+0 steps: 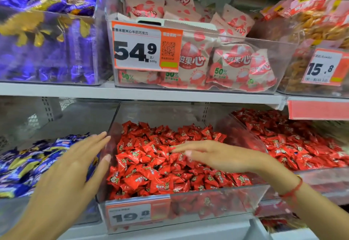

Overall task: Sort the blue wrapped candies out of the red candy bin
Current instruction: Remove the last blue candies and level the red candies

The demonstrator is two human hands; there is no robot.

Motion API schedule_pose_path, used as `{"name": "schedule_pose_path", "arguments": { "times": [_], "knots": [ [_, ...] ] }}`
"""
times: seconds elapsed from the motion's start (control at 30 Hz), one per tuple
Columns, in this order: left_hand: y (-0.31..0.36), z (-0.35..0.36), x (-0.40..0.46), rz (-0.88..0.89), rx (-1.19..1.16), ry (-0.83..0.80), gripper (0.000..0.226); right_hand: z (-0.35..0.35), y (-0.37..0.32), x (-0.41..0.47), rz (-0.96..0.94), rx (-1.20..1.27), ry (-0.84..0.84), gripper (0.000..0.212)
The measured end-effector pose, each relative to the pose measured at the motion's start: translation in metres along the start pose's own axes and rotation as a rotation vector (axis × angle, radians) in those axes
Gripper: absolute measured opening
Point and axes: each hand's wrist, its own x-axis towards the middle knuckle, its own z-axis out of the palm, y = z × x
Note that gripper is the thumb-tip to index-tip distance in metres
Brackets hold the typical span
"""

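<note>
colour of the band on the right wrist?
Red, a thin string bracelet; seen in the head view.

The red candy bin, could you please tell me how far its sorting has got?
No blue candy shows on the clear plastic bin of red wrapped candies. The right hand hovers flat above them, the left hand above the blue wrapped candies; neither holds anything. Buried strays remain unchecked.

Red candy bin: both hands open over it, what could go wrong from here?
1. No blue wrapper shows on top of the red candies; any left may be buried, so a surface sweep could miss them.
2. The right hand lies flat on the heaped pile; raking could push candies over the low front wall of the red candy bin.
3. The left hand holds nothing.
</note>
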Motion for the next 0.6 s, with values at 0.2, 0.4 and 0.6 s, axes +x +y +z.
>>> {"name": "schedule_pose_path", "arguments": {
  "times": [0.2,0.4,0.6],
  "knots": [
    [0.032,-0.003,0.013,0.284,-0.016,0.063,0.041,0.0,0.053,-0.036,0.09,-0.241,0.609,0.034],
    [0.095,0.043,0.057,0.582,-0.025,-0.429,0.045,0.017,0.084,-0.055,0.067,-0.42,1.009,0.045],
    [0.134,0.138,0.114,0.417,0.028,-0.699,0.06,0.03,0.093,-0.064,0.233,-0.15,1.012,0.053]
  ]
}}
